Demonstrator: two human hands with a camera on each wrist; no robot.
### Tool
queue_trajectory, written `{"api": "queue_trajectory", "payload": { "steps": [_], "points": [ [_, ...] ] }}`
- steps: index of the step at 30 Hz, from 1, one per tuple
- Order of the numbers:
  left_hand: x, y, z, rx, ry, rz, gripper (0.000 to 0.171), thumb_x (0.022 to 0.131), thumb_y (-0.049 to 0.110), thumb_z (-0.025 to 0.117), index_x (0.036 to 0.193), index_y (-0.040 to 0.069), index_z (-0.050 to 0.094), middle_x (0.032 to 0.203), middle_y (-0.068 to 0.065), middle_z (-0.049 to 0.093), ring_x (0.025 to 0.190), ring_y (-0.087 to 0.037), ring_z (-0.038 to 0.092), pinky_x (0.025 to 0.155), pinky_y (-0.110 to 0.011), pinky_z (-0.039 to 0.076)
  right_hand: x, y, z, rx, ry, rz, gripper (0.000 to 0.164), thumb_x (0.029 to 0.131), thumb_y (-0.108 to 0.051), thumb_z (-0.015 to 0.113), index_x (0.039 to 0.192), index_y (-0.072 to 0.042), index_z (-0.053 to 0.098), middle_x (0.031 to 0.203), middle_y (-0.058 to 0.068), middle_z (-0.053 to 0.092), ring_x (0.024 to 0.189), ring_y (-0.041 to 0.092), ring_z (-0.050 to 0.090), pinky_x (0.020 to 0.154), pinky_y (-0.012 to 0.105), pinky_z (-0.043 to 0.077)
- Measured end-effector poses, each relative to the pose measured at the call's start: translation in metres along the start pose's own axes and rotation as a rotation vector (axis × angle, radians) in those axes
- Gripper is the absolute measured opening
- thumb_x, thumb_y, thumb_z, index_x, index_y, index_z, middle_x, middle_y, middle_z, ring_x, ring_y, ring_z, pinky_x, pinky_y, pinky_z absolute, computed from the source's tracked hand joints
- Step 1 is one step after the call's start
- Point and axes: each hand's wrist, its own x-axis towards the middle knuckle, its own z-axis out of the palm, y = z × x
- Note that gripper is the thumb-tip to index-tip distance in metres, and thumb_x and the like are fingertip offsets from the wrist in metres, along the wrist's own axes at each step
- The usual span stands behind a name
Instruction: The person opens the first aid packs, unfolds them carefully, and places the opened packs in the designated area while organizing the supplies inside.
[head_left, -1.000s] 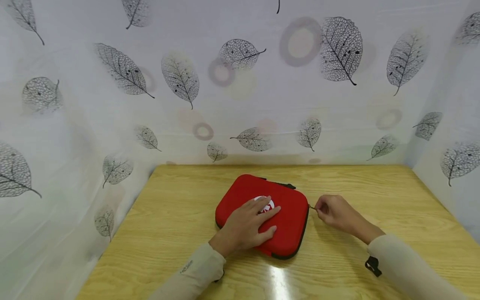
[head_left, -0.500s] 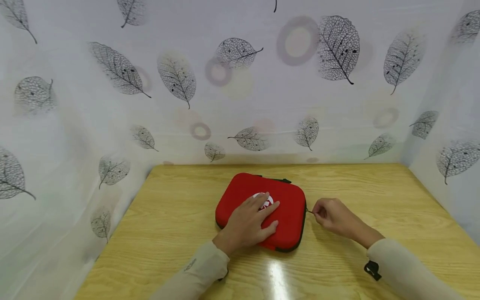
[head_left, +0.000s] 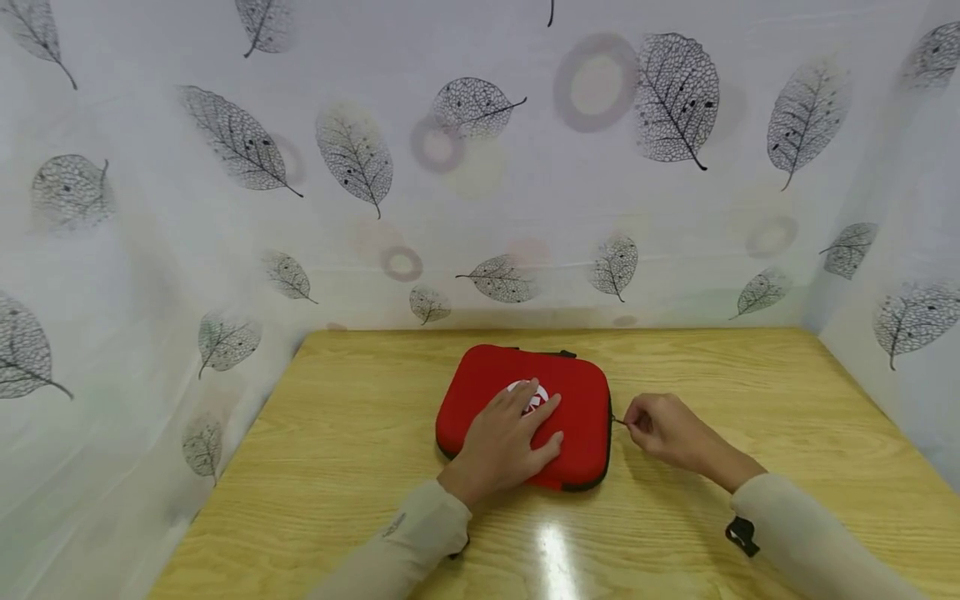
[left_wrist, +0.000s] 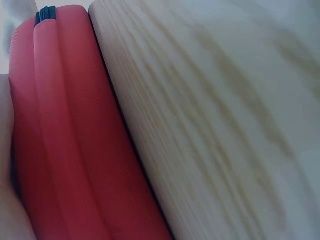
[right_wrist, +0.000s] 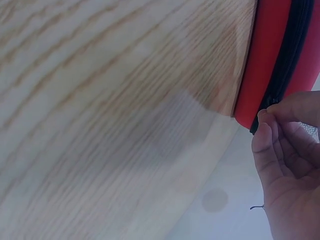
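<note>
A red zippered case (head_left: 480, 400) with rounded corners lies flat on the wooden table, a white round emblem (head_left: 534, 398) on its lid. My left hand (head_left: 504, 446) rests on the lid with fingers spread, partly covering the emblem. At the case's right side, my right hand (head_left: 663, 429) pinches the zipper pull (head_left: 618, 421) between thumb and fingertips. In the right wrist view the black zipper (right_wrist: 290, 50) runs along the red side wall up to those fingertips. The left wrist view shows the red front side (left_wrist: 75, 125), where a dark zipper end (left_wrist: 46, 15) appears near the corner.
The wooden table (head_left: 337, 467) stretches around the case on all sides. A black carry handle (head_left: 562, 354) sticks out at the case's far edge. Behind and at both sides hangs a pale curtain (head_left: 480, 208) printed with leaves.
The case has turned slightly counterclockwise, its near right corner shifting away from me. My left hand moved with it a little to the right. The right hand keeps its pinch on the zipper pull.
</note>
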Motion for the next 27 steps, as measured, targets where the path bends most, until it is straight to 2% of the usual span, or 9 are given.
{"api": "queue_trajectory", "payload": {
  "steps": [13,27],
  "points": [
    [0.01,0.007,0.005,0.003,0.041,-0.061,0.056,0.099,0.05,0.051,0.148,0.024,0.054,0.152,-0.011,0.047,0.141,-0.027,0.044,0.118,-0.041,0.033,0.001,0.0,-0.002,0.013,-0.019,0.044,0.01,0.082,0.007,0.072,0.083,-0.002,0.068,0.074,-0.006,0.063,0.064,0.0,0.055,0.055,0.023,0.051],
    [0.019,0.013,0.008,-0.001,-0.05,-0.173,0.06,0.1,0.053,0.046,0.154,0.027,0.045,0.16,-0.011,0.038,0.146,-0.028,0.037,0.122,-0.041,0.023,0.0,0.001,-0.003,0.02,-0.032,0.043,0.009,0.082,0.008,0.072,0.084,-0.001,0.068,0.076,-0.005,0.064,0.065,0.0,0.057,0.056,0.023,0.052]
  ]
}}
